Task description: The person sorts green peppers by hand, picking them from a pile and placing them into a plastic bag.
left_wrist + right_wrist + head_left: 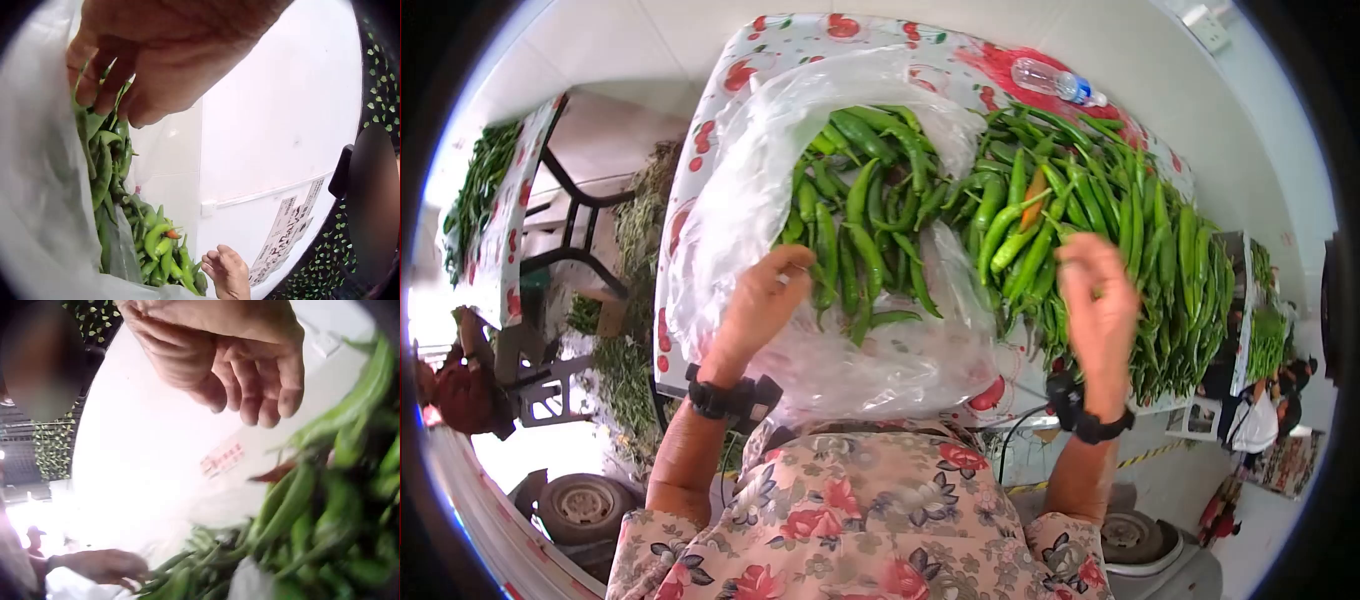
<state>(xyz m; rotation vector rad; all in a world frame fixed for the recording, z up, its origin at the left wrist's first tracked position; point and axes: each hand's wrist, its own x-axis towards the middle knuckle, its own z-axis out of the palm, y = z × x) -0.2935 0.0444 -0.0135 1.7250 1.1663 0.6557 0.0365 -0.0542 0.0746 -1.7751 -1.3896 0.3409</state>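
Green peppers (pixel 863 210) lie inside a translucent plastic bag (pixel 730 220) spread on the table. Right of the bag is a large pile of green peppers (pixel 1160 270), with an orange pepper (pixel 1033 197) among them. My left hand (pixel 765 300) is at the bag's left side, fingers loosely bent, with nothing seen in them; the left wrist view shows that hand (pixel 156 62) over peppers at the bag's edge. Over the pile's near left part, my right hand (pixel 1097 310) hovers empty; in the right wrist view its relaxed fingers (pixel 269 394) hang above the peppers.
An empty plastic bottle (pixel 1055 80) lies at the table's back right. Another table with green produce (pixel 480 190) stands at the left, with dried stems on the floor. People (pixel 470 385) are at the far left and far right.
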